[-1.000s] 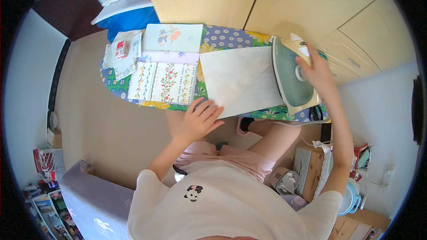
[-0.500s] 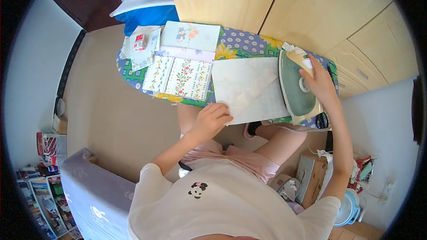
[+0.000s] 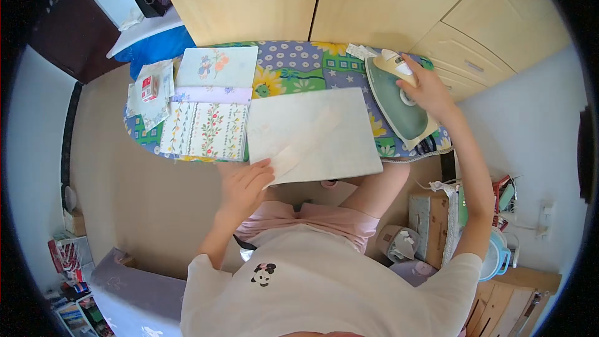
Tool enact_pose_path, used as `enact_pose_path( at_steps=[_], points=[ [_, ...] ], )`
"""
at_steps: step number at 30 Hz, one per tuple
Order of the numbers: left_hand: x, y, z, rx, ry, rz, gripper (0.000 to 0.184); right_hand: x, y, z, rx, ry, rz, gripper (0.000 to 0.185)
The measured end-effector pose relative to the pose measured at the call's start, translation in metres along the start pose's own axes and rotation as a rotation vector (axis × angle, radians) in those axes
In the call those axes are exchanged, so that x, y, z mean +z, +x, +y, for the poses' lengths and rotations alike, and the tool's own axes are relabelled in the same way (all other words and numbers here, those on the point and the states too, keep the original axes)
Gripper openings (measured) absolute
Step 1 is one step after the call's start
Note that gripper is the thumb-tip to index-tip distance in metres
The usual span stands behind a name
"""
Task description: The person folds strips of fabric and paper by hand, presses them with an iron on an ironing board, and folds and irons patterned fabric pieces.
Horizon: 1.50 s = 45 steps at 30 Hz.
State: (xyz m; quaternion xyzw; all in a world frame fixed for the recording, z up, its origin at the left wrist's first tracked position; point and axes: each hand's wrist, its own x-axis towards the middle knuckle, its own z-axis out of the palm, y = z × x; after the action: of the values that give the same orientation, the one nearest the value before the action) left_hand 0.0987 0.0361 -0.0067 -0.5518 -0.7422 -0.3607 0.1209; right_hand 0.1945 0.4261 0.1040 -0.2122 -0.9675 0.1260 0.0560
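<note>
A white folded cloth (image 3: pixel 318 131) lies on the flowered ironing board (image 3: pixel 290 56), its near edge reaching past the board's front. My left hand (image 3: pixel 246 184) is closed on the cloth's near left corner, where a narrow fold shows. To the right, my right hand (image 3: pixel 430 90) is wrapped round the handle of a green and cream iron (image 3: pixel 396 103). The iron lies on the board, apart from the cloth. Left of the cloth, a flower-striped folded cloth (image 3: pixel 209 128) touches or nearly touches it. Behind that is a pale cloth with a printed figure (image 3: pixel 218 65).
A small red and white box (image 3: pixel 149 88) sits on patterned pieces at the board's left end. Wooden cabinets (image 3: pixel 387 6) stand along the back. The iron's cord (image 3: pixel 430 153) runs by the board's right front edge. A waste bin (image 3: pixel 399 243) and wooden box (image 3: pixel 430 224) stand at lower right.
The iron has moved off the cloth's right side onto the board. My left hand still holds the near left corner. The view has shifted, so the board appears farther left.
</note>
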Motion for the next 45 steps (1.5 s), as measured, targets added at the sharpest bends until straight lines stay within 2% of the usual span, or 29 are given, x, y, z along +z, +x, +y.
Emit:
enact_pose_path(
  at_steps=[2,4,6,10,12,13,14,15,16,18,20,22,24,25,27,29,31,33,35,37,41,44,45],
  points=[
    [-0.016,0.003,0.004,-0.027,-0.048,-0.005,0.019,-0.002,-0.005,-0.006,0.012,0.02,-0.005,0.06],
    [-0.027,0.004,0.007,-0.028,-0.16,0.007,0.027,-0.002,-0.006,-0.009,0.019,0.048,-0.008,0.06],
    [-0.035,0.009,0.009,-0.011,-0.184,-0.013,0.028,0.004,-0.007,-0.011,-0.161,0.042,0.047,0.059],
    [-0.049,0.031,0.022,0.045,-0.254,-0.06,0.028,0.019,0.0,-0.021,-0.152,-0.006,-0.041,0.058],
    [-0.052,0.035,0.031,0.058,-0.258,-0.05,0.028,0.03,0.001,-0.02,-0.258,-0.042,0.013,0.057],
    [-0.054,0.037,0.035,0.078,-0.27,-0.041,0.028,0.031,0.001,-0.023,-0.263,-0.036,0.008,0.057],
    [-0.056,0.038,0.038,0.07,-0.266,-0.045,0.028,0.029,0.0,-0.027,-0.176,-0.073,-0.017,0.058],
    [-0.056,0.04,0.039,-0.016,-0.335,-0.049,0.028,0.025,0.0,-0.032,-0.091,-0.112,-0.038,0.059],
    [-0.057,0.042,0.04,-0.101,-0.403,-0.054,0.028,0.018,-0.003,-0.038,-0.096,-0.107,-0.042,0.059],
    [-0.063,0.05,0.039,-0.103,-0.392,-0.027,0.026,-0.002,-0.018,-0.05,-0.498,0.042,0.096,0.06],
    [-0.068,0.053,0.038,-0.1,-0.379,0.001,0.025,-0.018,-0.052,-0.067,-0.652,0.43,-0.192,0.055],
    [-0.076,0.051,0.036,-0.061,-0.395,0.067,0.023,-0.024,-0.081,-0.08,-0.695,0.359,-0.315,0.043],
    [-0.089,0.05,0.038,-0.062,-0.431,0.038,0.022,-0.012,-0.103,-0.084,-0.688,0.05,-0.029,0.035],
    [-0.096,0.047,0.038,-0.057,-0.481,0.002,0.021,-0.01,-0.111,-0.083,-0.706,0.063,-0.03,0.035],
    [-0.108,0.04,0.033,-0.123,-0.566,-0.008,0.018,-0.007,-0.126,-0.079,-0.697,0.38,0.048,0.026],
    [-0.116,0.034,0.022,-0.185,-0.653,-0.014,0.014,-0.01,-0.15,-0.088,-0.543,0.437,0.104,0.019],
    [-0.12,0.031,0.0,-0.418,-0.819,0.198,0.009,-0.005,-0.161,-0.08,-0.568,0.508,0.062,0.02],
    [-0.116,0.03,-0.031,-0.537,-0.758,0.285,0.007,0.002,-0.167,-0.077,-0.583,0.567,0.021,0.022],
    [-0.115,0.033,-0.06,-0.791,-0.608,0.217,0.01,0.014,-0.172,-0.081,-0.546,0.5,-0.001,0.025],
    [-0.109,0.033,-0.097,-0.913,-0.57,0.247,0.012,0.03,-0.175,-0.084,-0.575,0.482,-0.035,0.026],
    [-0.102,0.001,-0.167,-1.005,-0.511,0.33,0.014,0.05,-0.175,-0.098,-0.589,0.442,-0.105,0.028],
    [-0.106,-0.013,-0.18,-1.025,-0.38,0.348,0.016,0.058,-0.177,-0.101,-0.596,0.451,-0.19,0.027],
    [-0.107,-0.01,-0.175,-0.955,-0.088,0.303,0.017,0.06,-0.177,-0.103,-0.6,0.454,-0.196,0.027]
  ],
)
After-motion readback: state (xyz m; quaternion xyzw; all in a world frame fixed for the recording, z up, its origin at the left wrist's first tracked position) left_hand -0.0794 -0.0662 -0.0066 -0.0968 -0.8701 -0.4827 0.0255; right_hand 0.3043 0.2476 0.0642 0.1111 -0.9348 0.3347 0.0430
